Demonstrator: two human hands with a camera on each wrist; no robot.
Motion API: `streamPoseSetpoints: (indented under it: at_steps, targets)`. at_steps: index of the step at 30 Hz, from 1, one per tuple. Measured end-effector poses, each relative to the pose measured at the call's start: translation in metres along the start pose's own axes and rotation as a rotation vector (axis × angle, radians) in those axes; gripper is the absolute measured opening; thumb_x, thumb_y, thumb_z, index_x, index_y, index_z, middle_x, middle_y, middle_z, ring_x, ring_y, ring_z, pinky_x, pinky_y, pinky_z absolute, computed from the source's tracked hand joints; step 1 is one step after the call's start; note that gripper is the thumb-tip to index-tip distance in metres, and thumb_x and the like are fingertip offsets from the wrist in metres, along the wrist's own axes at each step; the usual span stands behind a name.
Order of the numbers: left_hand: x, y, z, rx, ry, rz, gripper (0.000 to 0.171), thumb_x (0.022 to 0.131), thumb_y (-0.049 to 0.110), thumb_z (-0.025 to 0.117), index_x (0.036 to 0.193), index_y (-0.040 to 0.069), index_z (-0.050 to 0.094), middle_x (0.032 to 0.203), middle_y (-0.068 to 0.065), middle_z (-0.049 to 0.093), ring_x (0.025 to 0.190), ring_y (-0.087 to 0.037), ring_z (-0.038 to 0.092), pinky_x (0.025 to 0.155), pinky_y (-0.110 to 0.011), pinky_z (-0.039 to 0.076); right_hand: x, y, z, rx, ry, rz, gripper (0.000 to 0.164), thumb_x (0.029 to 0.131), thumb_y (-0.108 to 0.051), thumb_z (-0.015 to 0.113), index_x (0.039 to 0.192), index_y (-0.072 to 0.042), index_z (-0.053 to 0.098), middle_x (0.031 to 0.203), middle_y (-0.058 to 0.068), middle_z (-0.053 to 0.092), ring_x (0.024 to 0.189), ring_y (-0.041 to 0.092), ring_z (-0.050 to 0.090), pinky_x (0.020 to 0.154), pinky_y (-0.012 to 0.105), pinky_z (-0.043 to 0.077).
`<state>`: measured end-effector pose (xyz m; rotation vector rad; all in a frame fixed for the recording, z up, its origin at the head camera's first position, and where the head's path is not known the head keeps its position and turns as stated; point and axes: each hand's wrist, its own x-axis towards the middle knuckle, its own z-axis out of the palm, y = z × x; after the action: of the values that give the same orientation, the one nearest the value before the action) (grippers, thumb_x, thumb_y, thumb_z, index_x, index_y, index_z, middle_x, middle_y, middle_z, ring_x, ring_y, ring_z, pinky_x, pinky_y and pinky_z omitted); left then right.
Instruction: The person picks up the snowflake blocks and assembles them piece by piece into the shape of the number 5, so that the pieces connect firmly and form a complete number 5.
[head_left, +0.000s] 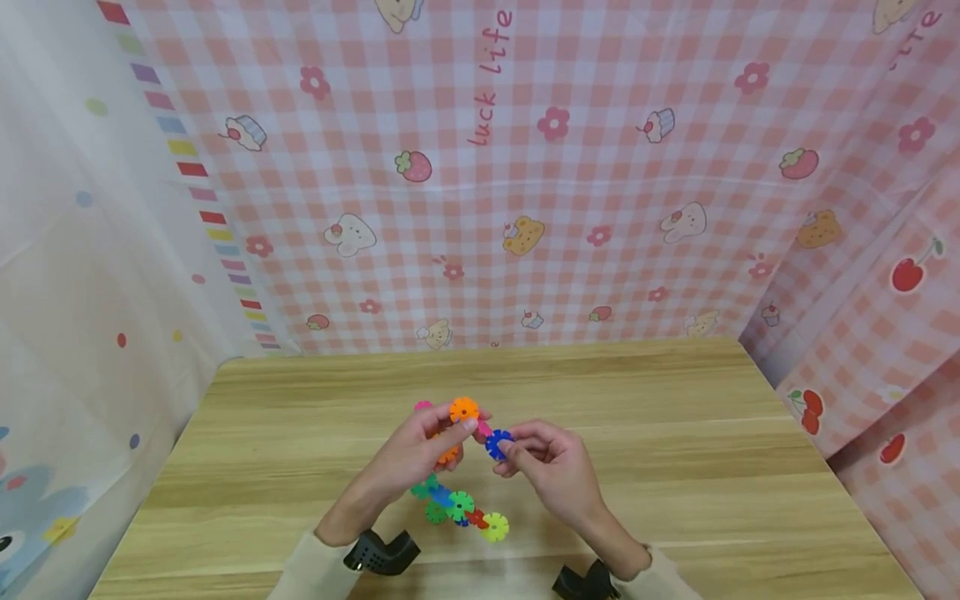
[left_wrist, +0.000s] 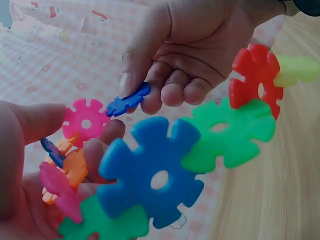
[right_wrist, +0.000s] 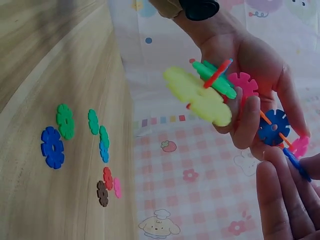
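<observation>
My left hand (head_left: 412, 446) holds a bent chain of interlocking plastic snowflake discs. A pink disc (left_wrist: 86, 122) sits at one end, pinched near my left thumb. My right hand (head_left: 558, 475) pinches a dark blue disc (head_left: 498, 445) between thumb and fingers; its edge meets the pink disc's edge, and whether the slots interlock I cannot tell. An orange disc (head_left: 464, 409) shows by the left thumb. Down from the palm runs the rest of the chain: a blue disc (left_wrist: 159, 175), a green disc (left_wrist: 227, 132), a red disc (left_wrist: 256, 77) and a yellow disc (right_wrist: 197, 95).
Loose discs lie on the wooden table (head_left: 675, 417), seen in the right wrist view: a blue disc (right_wrist: 52, 147), a green disc (right_wrist: 65, 121), a brown disc (right_wrist: 102, 193), a red disc (right_wrist: 108, 178) and several others. A checked pink curtain (head_left: 480, 192) hangs behind the table.
</observation>
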<state>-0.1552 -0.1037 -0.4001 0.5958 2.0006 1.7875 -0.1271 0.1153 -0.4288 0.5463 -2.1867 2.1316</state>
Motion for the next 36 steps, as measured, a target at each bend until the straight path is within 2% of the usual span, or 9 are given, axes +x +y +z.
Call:
streamPoseSetpoints:
  at_steps: [6,11,19,26,30,36]
  targets:
    - [-0.001,0.000,-0.001,0.018,0.003,-0.011,0.034,0.104,0.032,0.053,0.127,0.010,0.064,0.106,-0.014,0.065,0.057,-0.014,0.041,0.053,-0.019,0.036,-0.001,-0.002,0.001,-0.078,0.004,0.024,0.009,0.094,-0.006,0.066,0.099,0.002,0.069,0.083,0.014,0.074,0.067,0.018,0.072,0.066,0.033,0.062]
    - [-0.001,0.001,-0.002,0.027,0.008,-0.033,0.034,0.103,0.032,0.054,0.126,0.010,0.065,0.106,-0.012,0.066,0.058,-0.014,0.042,0.054,-0.019,0.038,-0.003,-0.004,0.002,-0.095,0.000,0.014,0.011,0.095,-0.007,0.066,0.099,0.003,0.069,0.083,0.014,0.074,0.067,0.018,0.071,0.065,0.033,0.061]
    - [0.002,0.002,0.000,0.029,0.008,-0.035,0.034,0.104,0.031,0.053,0.116,0.003,0.067,0.109,-0.012,0.066,0.058,-0.012,0.042,0.053,-0.019,0.037,-0.004,-0.004,0.003,-0.103,0.013,0.002,0.011,0.094,-0.007,0.067,0.099,0.003,0.069,0.082,0.014,0.074,0.066,0.017,0.071,0.063,0.033,0.061]
    - [0.000,0.004,-0.002,0.043,-0.005,-0.040,0.033,0.103,0.032,0.053,0.120,0.006,0.067,0.097,-0.007,0.064,0.058,-0.012,0.042,0.054,-0.018,0.040,-0.004,-0.002,0.000,-0.116,0.018,-0.016,0.008,0.095,-0.006,0.065,0.097,0.001,0.068,0.081,0.014,0.071,0.064,0.014,0.068,0.062,0.032,0.061]
    - [-0.001,0.005,-0.004,0.073,-0.024,-0.049,0.030,0.102,0.031,0.056,0.119,0.010,0.069,0.093,-0.006,0.066,0.059,-0.011,0.045,0.055,-0.018,0.042,-0.004,-0.001,-0.004,-0.049,-0.004,-0.026,0.007,0.096,-0.004,0.063,0.095,0.003,0.064,0.083,0.020,0.067,0.066,0.014,0.068,0.064,0.034,0.062]
    - [0.000,0.004,-0.006,0.088,-0.065,-0.040,0.030,0.102,0.030,0.056,0.120,0.009,0.069,0.093,-0.008,0.068,0.059,-0.011,0.046,0.054,-0.018,0.041,0.000,0.000,-0.009,0.135,-0.094,-0.004,0.013,0.097,0.003,0.054,0.089,0.012,0.051,0.095,0.036,0.064,0.078,0.019,0.073,0.072,0.042,0.061]
